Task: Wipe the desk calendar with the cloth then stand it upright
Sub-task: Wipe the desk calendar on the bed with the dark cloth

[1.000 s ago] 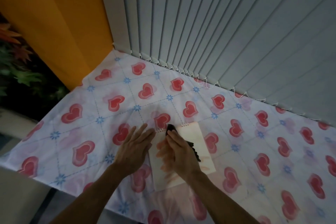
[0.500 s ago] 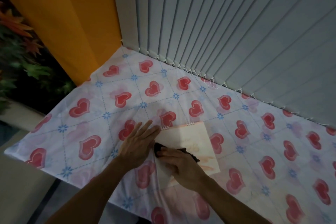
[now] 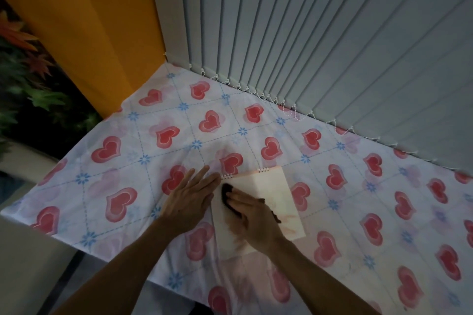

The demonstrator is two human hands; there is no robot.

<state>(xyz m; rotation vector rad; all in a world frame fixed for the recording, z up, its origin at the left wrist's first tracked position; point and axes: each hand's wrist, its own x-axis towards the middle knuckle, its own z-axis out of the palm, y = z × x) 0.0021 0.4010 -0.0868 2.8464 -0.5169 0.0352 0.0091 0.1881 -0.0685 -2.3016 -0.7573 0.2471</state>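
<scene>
No writing, number or brand can be read anywhere here. The desk calendar [image 3: 266, 194], lying low and centre in the frame, shows only a pale, washed-out page, and the tablecloth [image 3: 133, 151] carries hearts and little flowers, no lettering.

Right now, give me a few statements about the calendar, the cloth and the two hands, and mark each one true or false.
1. The desk calendar lies flat on the heart-print tablecloth. True.
2. The right hand presses a dark cloth onto the calendar. True.
3. The left hand is lifting the calendar by its spiral binding. False: it lies flat, fingers outstretched, at the calendar's left edge.
4. The calendar's spiral binding is at the edge nearest the person. False: it is at the far edge, toward the vertical blinds.
5. The calendar already stands upright. False: it lies flat.
</scene>
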